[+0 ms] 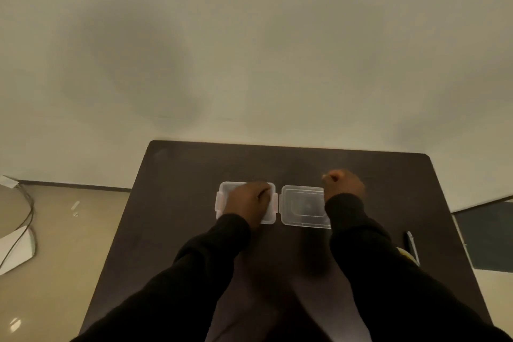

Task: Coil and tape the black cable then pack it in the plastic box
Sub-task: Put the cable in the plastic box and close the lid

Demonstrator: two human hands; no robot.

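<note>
here, a dark surface (177, 175) seen from above, with a clear plastic box (226, 189) on the left and its lid (302, 207) lying flat just to the right, a narrow gap between them. box and lid both sit with their long axis running near-to-far, side by side.

left hand (248, 203) is pressed down over the box, covering most of the opening; fingers curled inward, something dark shows at the fingertips near the box's right edge. likely the black cable (262, 194), being pushed into the box, but too little shows to be sure; whether it is coiled and taped cannot be told. left grip reads as closed down on whatever is in the box.

right hand (344, 183) is clenched in a fist at the far right corner of the lid, just touching or overlapping its edge; what it holds, if anything, i cannot tell.

judgement: packing stage, near the end. the lid lies right of the box, and the right hand is the nearer one to bring it leftward over the box once the left hand clears.

a pen-like object (412, 244) lies at the right edge of the surface, well apart.
</note>
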